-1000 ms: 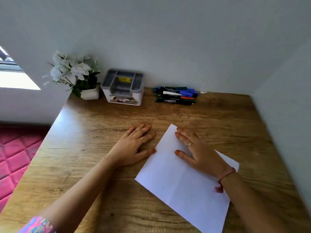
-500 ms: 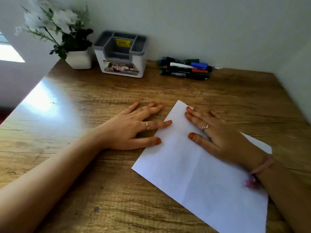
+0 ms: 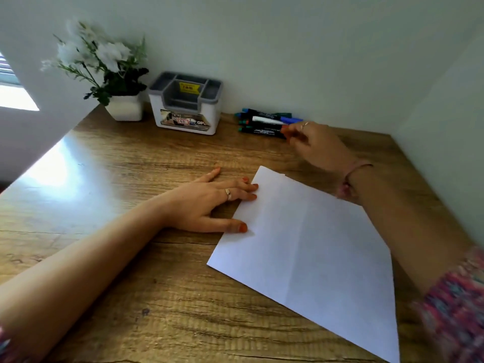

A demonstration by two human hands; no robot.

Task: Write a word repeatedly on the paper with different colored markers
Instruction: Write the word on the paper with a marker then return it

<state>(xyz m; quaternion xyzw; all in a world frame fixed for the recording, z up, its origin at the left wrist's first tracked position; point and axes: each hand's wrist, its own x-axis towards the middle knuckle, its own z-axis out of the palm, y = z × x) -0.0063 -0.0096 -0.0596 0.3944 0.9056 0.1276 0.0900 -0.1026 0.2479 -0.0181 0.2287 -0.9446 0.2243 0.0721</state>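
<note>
Reaching with my right hand [image 3: 318,145], fingers apart and nothing gripped yet, I near the markers [image 3: 264,123] lying by the wall. My left hand [image 3: 209,205] lies flat, pinning the blank paper [image 3: 309,247] on the desk [image 3: 131,166]; all writing remains ahead.

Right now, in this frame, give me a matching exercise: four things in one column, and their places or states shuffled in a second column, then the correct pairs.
Things:
1. left hand
2. right hand
3. paper
4. flower pot

Places or states:
A. far left corner of the desk, beside the grey-topped organizer
B. flat on the desk, blank, with fold creases
C. reaching out to the markers by the wall
D. fingertips resting on the sheet's left edge

Pairs: 1-D, 2-C, 3-B, 4-A
</note>
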